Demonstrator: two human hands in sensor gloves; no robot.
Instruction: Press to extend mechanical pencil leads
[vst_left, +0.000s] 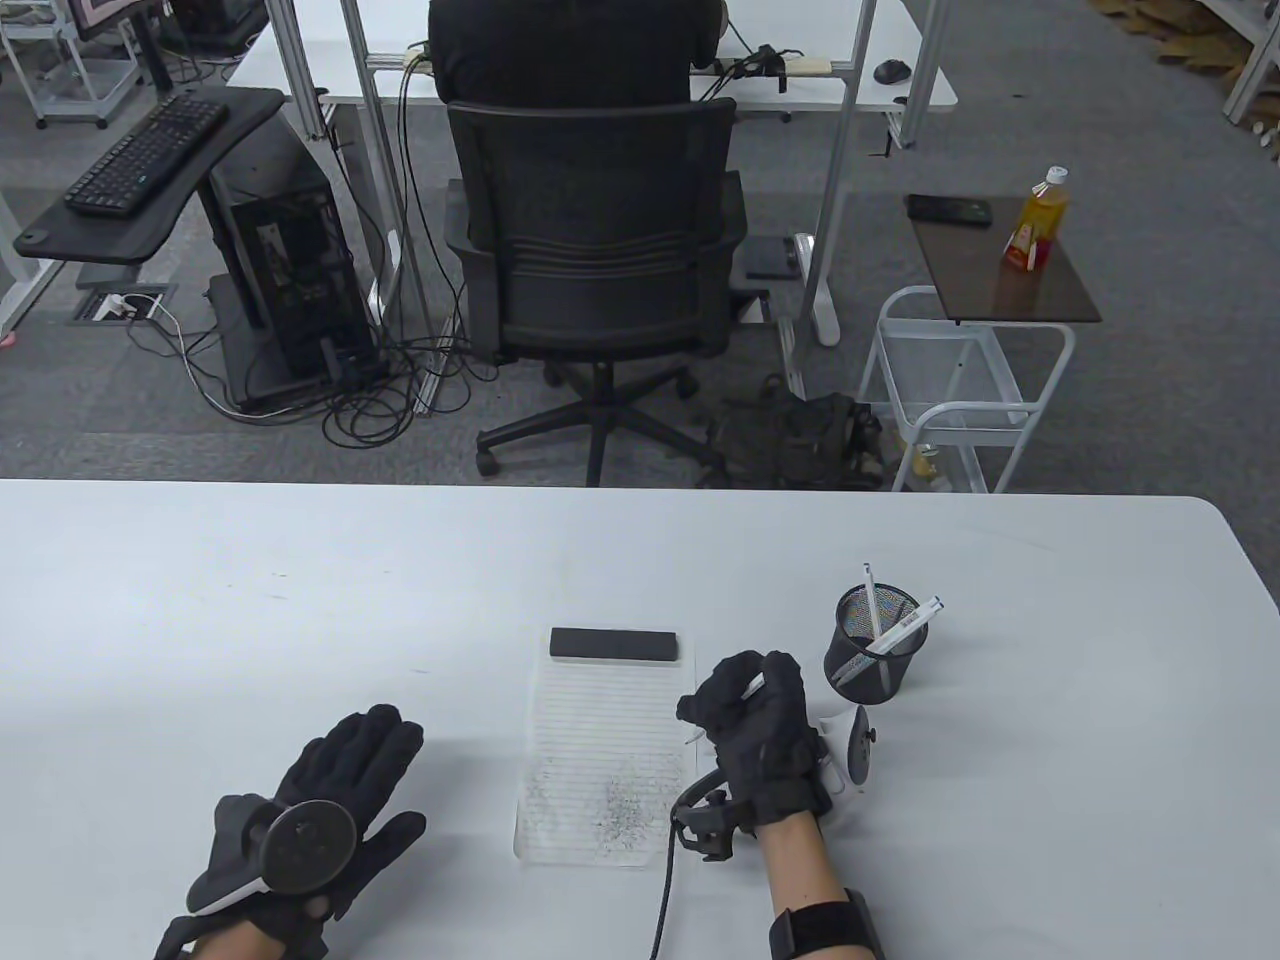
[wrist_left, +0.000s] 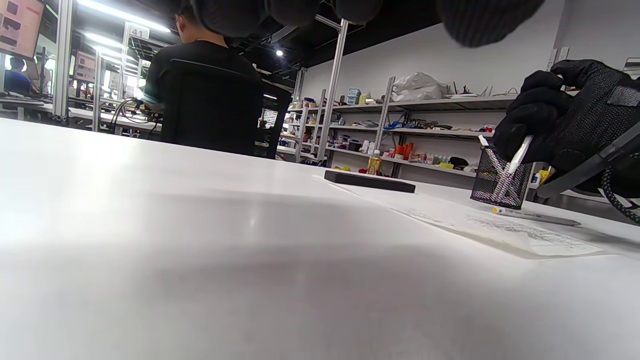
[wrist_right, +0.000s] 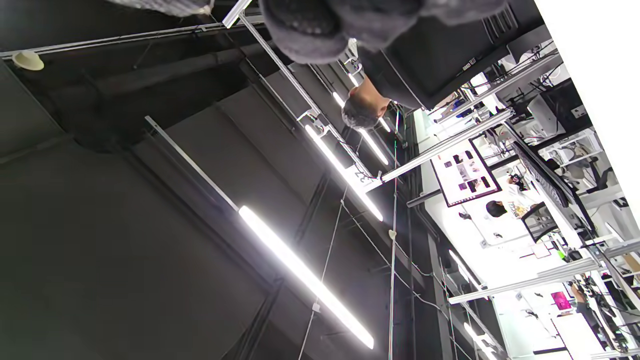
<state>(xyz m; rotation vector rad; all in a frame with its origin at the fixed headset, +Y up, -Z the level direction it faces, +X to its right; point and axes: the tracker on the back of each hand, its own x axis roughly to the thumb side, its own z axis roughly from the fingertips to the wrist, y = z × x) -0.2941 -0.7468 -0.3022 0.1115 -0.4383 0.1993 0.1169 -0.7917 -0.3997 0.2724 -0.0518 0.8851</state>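
My right hand (vst_left: 750, 715) grips a white mechanical pencil (vst_left: 750, 686) in a fist just right of the lined paper sheet (vst_left: 600, 760), which bears grey scribble marks. The same hand (wrist_left: 560, 120) and pencil (wrist_left: 519, 155) show in the left wrist view, held above the table. A black mesh pencil cup (vst_left: 876, 645) with several white pencils stands just right of that hand. Another pencil (wrist_left: 535, 216) lies on the table by the cup. My left hand (vst_left: 320, 810) rests flat and empty on the table, fingers spread, left of the paper.
A black eraser block (vst_left: 614, 643) lies on the top edge of the paper. The white table (vst_left: 300, 600) runs wide to the left and right. Beyond its far edge are an office chair (vst_left: 590, 250) with a seated person and a white wire cart (vst_left: 960, 390).
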